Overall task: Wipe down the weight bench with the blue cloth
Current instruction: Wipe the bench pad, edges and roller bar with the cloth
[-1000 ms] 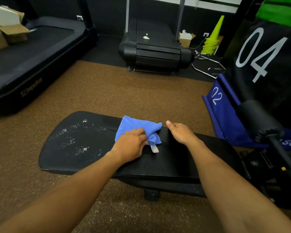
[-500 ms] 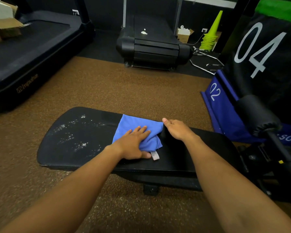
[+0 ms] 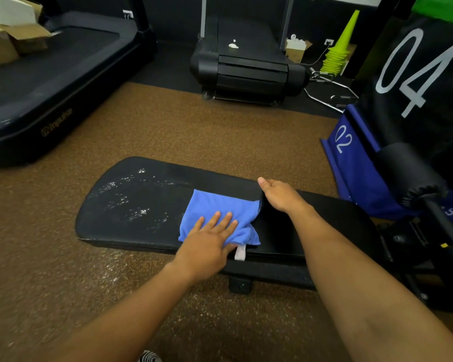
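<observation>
The weight bench (image 3: 147,205) lies low on the brown floor (image 3: 168,126), its long axis running left to right across the person's front. Its left end is rounded and carries a scatter of white droplets or residue (image 3: 131,202) on the black pad, not yet wiped by the look of it.

Just right of that patch lies the blue cloth (image 3: 215,205), spread flat on the pad near the bench's middle, with a white tag (image 3: 239,252) hanging over the near edge. The left hand (image 3: 211,239) rests on the cloth, palm down, fingers spread and extended, pressing rather than gripping. The speckled area lies directly to the left of this hand, along the bench's length, and the left hand is the nearer of the two to it.

The right hand (image 3: 277,194) sits at the cloth's right corner, on the far side of the pad, fingers loosely extended, holding nothing that can be made out; whether it pinches the cloth's edge cannot be told.

Judgement: the next stroke should run leftward along the long axis. Room is open that way; the near and far edges are close, so a sideways drift would carry the cloth off the pad. To the right, a padded roller (image 3: 408,173) and frame crowd the bench end.
</observation>
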